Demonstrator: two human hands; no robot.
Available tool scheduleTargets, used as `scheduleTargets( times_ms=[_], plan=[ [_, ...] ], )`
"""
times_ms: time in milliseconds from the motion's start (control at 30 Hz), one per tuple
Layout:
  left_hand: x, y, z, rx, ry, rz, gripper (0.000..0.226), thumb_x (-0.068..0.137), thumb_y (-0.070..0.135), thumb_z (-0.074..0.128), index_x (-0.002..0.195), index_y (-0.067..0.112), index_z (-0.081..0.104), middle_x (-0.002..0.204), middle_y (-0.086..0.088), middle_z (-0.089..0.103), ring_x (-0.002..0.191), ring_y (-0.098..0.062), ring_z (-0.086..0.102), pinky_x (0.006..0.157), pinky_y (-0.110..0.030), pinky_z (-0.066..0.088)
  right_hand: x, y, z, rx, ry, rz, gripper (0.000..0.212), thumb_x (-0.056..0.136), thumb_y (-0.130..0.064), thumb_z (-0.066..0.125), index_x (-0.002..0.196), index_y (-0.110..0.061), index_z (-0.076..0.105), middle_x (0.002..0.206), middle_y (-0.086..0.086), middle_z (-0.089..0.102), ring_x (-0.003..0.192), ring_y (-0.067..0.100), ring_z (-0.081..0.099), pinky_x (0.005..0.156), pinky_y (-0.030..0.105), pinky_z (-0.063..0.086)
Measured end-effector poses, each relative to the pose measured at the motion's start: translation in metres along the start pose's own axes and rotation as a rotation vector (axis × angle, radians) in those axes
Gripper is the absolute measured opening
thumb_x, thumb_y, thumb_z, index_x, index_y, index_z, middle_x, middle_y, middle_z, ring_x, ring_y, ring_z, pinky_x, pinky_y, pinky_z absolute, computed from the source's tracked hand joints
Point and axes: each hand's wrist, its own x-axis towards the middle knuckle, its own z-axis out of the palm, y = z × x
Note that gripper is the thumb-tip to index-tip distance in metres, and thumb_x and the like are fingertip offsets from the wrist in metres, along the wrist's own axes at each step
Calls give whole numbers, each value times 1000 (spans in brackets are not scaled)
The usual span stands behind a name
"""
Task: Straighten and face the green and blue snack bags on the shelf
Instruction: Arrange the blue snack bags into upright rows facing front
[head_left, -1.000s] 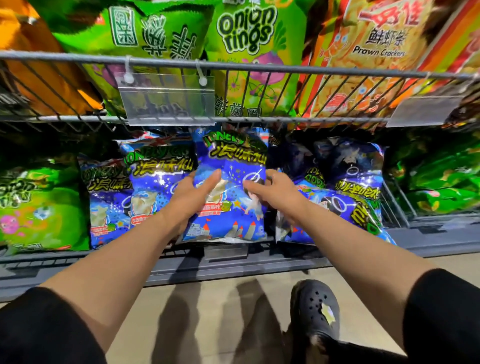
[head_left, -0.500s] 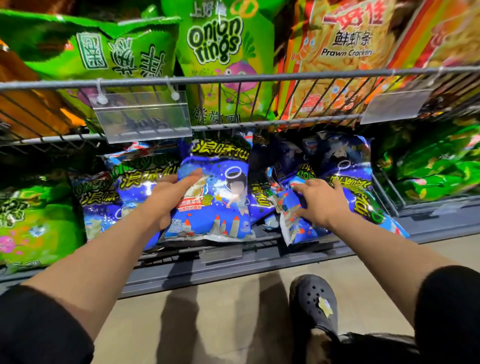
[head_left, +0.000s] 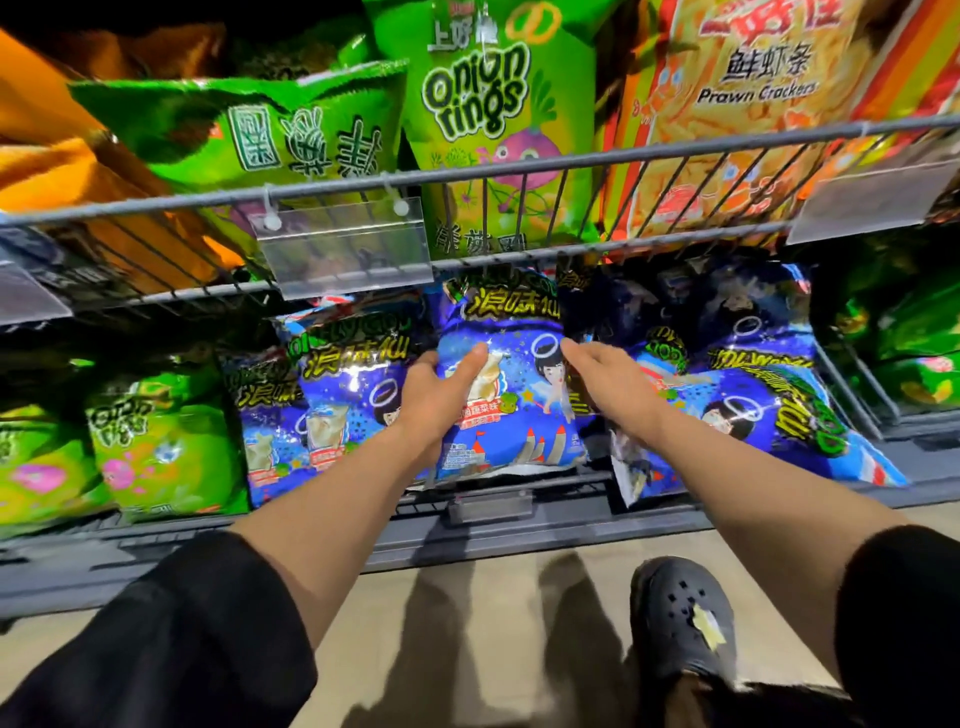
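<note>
Overhead, a wire basket (head_left: 519, 171) of green onion-ring bags (head_left: 488, 104) and prawn crackers (head_left: 737, 93) overhangs the lower shelf (head_left: 519, 525), its clear price holder (head_left: 345, 249) hanging just above the blue bags. Green bags (head_left: 166, 447) stand at far left. Toppled blue bags (head_left: 769, 410) lie tilted at right. Centre, an upright blue bag (head_left: 511, 410) is gripped at its left edge by the left hand (head_left: 436, 395); the right hand (head_left: 608, 384) rests straight-fingered against its right edge.

Blue bag (head_left: 511, 395) upright, facing front, lower shelf (head_left: 519, 525).
</note>
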Motion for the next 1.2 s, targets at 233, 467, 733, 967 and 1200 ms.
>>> scheduleTargets(
  times_ms=[233,467,733,967,1200],
  plan=[
    [-32,14,-4,76,-7,80,93,75,47,77,150,28,26,147,6,44,129,-17,50,107,-42,43,-5,-8,18,224,-146,87,37,94,-45,49,112,-14,55,116,9,64,105,26,63,93,42,49],
    [-65,17,-47,147,-46,115,80,77,35,78,144,37,35,133,-3,59,113,-23,63,97,-47,51,-27,-9,37,219,-267,195,44,94,-52,43,102,-12,59,93,8,63,76,28,62,69,40,57],
    [-86,8,-121,109,10,106,56,95,9,56,142,33,39,127,-8,63,92,-21,67,77,-36,59,-30,-4,43,-72,-148,213,31,97,-22,41,66,-21,42,84,11,52,71,24,50,67,29,43],
    [-75,-3,-121,189,132,180,59,94,25,59,145,34,31,135,-1,57,112,-21,62,96,-48,51,-23,11,51,-154,-49,331,14,91,-17,54,87,-4,55,82,12,50,80,24,46,65,29,35],
    [-45,-20,-97,465,285,285,59,101,28,44,153,18,18,152,1,34,134,-17,38,102,-20,24,12,30,70,362,106,546,20,90,-10,53,72,-14,47,67,2,45,57,17,42,56,26,39]
  ],
)
